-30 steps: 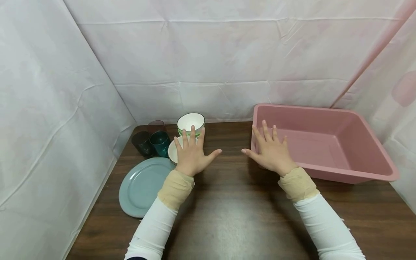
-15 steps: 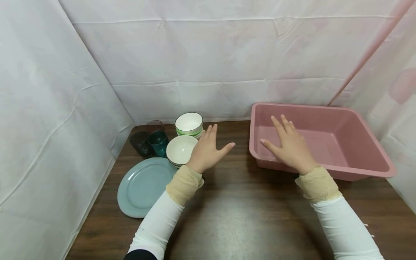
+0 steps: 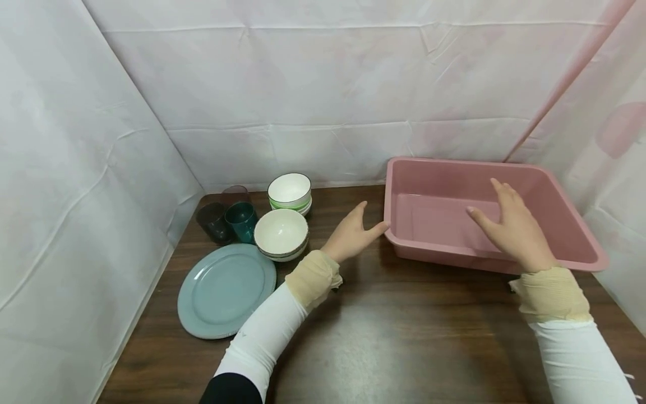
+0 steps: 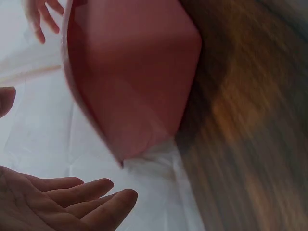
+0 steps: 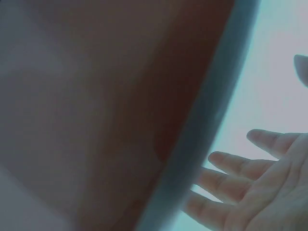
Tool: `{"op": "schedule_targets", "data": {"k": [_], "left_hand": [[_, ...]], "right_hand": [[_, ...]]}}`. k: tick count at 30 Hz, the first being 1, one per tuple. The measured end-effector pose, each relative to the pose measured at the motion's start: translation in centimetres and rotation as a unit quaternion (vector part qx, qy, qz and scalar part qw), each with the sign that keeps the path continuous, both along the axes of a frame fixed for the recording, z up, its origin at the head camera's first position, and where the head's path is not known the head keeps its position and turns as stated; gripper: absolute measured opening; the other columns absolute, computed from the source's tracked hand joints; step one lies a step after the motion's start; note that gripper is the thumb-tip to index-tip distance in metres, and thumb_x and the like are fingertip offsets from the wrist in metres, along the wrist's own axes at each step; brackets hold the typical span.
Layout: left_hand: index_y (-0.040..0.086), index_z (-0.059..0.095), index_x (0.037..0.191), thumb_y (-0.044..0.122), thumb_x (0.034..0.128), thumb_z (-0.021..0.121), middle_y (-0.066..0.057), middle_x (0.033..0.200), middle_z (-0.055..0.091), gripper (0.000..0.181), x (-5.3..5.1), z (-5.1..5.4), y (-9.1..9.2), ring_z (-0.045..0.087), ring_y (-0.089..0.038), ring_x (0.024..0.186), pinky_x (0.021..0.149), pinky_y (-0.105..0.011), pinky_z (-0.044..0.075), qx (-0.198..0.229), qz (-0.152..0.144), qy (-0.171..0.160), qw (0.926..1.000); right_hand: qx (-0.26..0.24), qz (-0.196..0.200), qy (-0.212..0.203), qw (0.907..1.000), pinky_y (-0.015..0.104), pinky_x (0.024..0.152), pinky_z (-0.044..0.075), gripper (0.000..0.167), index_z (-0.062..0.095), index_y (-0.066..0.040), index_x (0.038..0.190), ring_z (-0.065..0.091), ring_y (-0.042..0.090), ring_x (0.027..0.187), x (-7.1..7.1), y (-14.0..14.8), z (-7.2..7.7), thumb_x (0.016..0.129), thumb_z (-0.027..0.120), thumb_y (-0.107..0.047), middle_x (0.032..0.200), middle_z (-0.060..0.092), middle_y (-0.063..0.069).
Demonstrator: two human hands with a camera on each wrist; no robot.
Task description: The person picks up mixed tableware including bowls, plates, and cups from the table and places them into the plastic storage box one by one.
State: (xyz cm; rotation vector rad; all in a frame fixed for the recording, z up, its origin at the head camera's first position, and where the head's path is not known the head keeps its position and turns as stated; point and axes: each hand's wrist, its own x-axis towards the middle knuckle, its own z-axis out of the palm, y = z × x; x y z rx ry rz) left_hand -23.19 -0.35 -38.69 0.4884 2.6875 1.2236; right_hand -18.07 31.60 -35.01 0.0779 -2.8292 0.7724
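Note:
A pink rectangular basin stands at the back right of the wooden table. Near its left end hovers my left hand, fingers extended and thumb apart, holding nothing; in the left wrist view that hand appears below the basin's outer wall. Above the basin's right half is my right hand, also with extended fingers and nothing in it. The right wrist view has the right hand beside the blurred basin rim; whether they touch I cannot tell.
At the left are a blue-grey oval plate, stacked cream bowls, green-banded white bowls, a teal cup, a dark cup and a clear purplish cup. White curtains enclose the table's back and sides.
Both hands have moved right: the left from in front of the bowls to near the basin's left end, the right across the basin. The dishes and basin stay put while the view shifts slightly.

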Motion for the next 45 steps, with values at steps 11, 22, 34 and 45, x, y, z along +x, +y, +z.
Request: {"op": "schedule_targets", "data": {"k": [11, 22, 34, 45], "left_hand": [[0.005, 0.033, 0.151, 0.048, 0.0951, 0.055, -0.011, 0.149, 0.048, 0.074, -1.0, -1.4, 2.5, 0.05, -0.027, 0.133, 0.11, -0.04, 0.042, 0.08, -0.005, -0.035, 0.9962], [-0.001, 0.044, 0.142, 0.026, 0.0952, 0.062, -0.017, 0.134, 0.059, 0.057, -1.5, -2.2, 3.9, 0.059, -0.027, 0.122, 0.099, -0.032, 0.05, 0.171, 0.011, -0.056, 0.9836], [-0.001, 0.06, 0.128, 0.016, 0.0936, 0.059, -0.015, 0.117, 0.069, 0.038, -1.8, -2.9, 4.7, 0.064, -0.016, 0.102, 0.085, -0.02, 0.05, 0.176, 0.021, -0.067, 0.9819], [-0.007, 0.056, 0.129, 0.014, 0.094, 0.056, -0.015, 0.111, 0.069, 0.04, -1.6, -3.1, 4.2, 0.059, -0.009, 0.087, 0.074, -0.017, 0.048, 0.178, 0.008, -0.076, 0.981]], "right_hand": [[-0.031, -0.035, -0.012, 0.9989, 0.071, 0.11, 0.016, 0.077, 0.011, 0.008, 0.152, 0.019, 0.062, 0.136, 0.7, 7.9, -1.3, 0.1, 0.047, -0.035, 0.151, 0.017, 0.042], [0.031, -0.119, -0.024, 0.9921, 0.069, 0.086, 0.035, 0.068, 0.027, 0.016, 0.144, 0.043, 0.061, 0.108, 1.0, 11.6, -2.2, 0.099, 0.047, -0.032, 0.124, 0.042, 0.048], [0.048, -0.129, -0.052, 0.9891, 0.05, 0.066, 0.041, 0.051, 0.046, 0.02, 0.121, 0.053, 0.057, 0.088, 1.1, 15.5, -3.5, 0.098, 0.047, -0.026, 0.11, 0.048, 0.048], [0.05, -0.118, -0.075, 0.9888, 0.025, 0.048, 0.039, 0.041, 0.048, 0.021, 0.117, 0.05, 0.015, 0.056, 1.1, 16.3, -3.9, 0.092, 0.047, -0.012, 0.086, 0.06, 0.04]]}}
